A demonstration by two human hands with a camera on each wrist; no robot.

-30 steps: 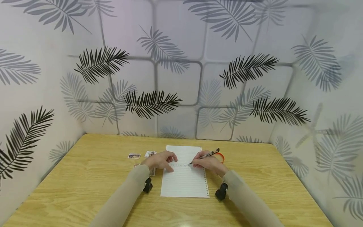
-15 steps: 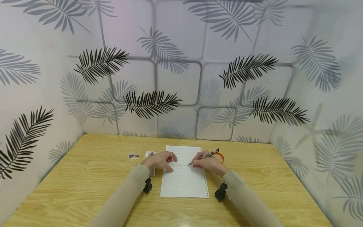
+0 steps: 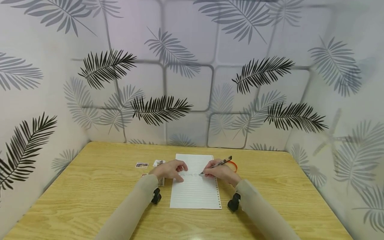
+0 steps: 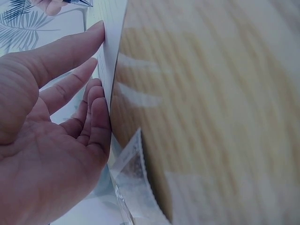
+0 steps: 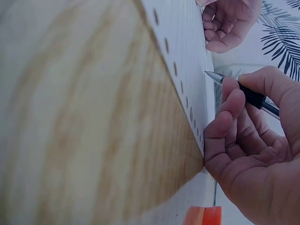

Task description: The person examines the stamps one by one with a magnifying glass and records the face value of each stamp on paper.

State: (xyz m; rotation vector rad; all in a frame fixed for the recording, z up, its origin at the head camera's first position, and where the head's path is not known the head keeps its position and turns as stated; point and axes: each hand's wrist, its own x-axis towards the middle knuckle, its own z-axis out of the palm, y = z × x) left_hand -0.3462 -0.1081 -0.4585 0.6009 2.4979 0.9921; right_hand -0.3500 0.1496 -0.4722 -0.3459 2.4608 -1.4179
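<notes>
A lined sheet of paper with punched holes down its right edge lies on the table. My left hand rests on its left side, fingers spread and loosely bent, holding nothing. Thumb and fingers of my right hand pinch a pen at the sheet's right side. The pen slants up to the right, and its pointed tip is right at the paper. A faint line of handwriting runs between the two hands. A small stamp-like piece with a serrated edge lies beside the left hand.
Small picture pieces lie left of the sheet, some partly hidden by the left hand and sleeve. An orange-red ring-shaped thing sits behind the right hand. A leaf-patterned wall covering stands behind the wooden table.
The pen in my right hand shifts only slightly, its tip staying at the end of the handwriting. My left hand and the sheet keep their places.
</notes>
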